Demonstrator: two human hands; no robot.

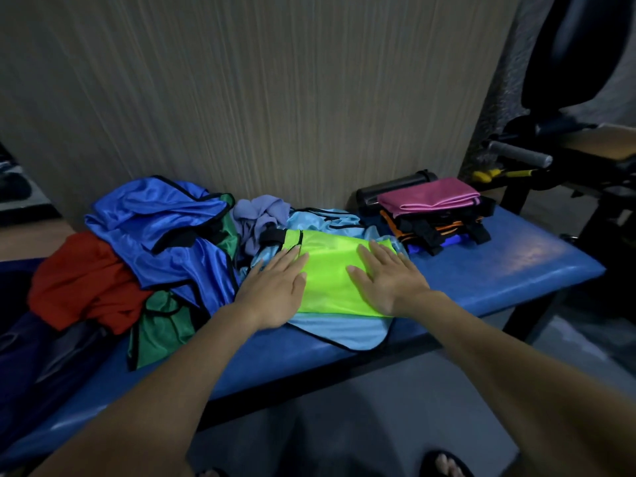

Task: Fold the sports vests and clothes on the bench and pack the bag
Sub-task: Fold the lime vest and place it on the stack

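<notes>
Head-camera view: a lime-green vest [330, 270] is pressed flat on a blue padded bench [499, 270], spread on top of a light-blue vest [344, 330] whose black-trimmed edge is seen hanging just over the near rim. Both hands are laid palm-down with fingers straight, nothing being gripped: the left hand [275, 287] at the vest's 9 o'clock edge, the right hand [389, 277] at its 3 o'clock edge, well apart, with bare green fabric between them. The vest's long axis is judged to run roughly 12 to 6 o'clock, away from the person, with the black-trimmed openings at the far end; neither hand is clearly nearer. A fold along that axis would appear to be favoured, one side being brought over the other. At 9 o'clock, unfolded clothes are heaped: a royal-blue vest [165, 235], a red garment [82, 280], a green vest [161, 325]. At 2 o'clock, a folded stack topped by a pink piece [430, 197] is seen. The bag cannot be made out with certainty.
</notes>
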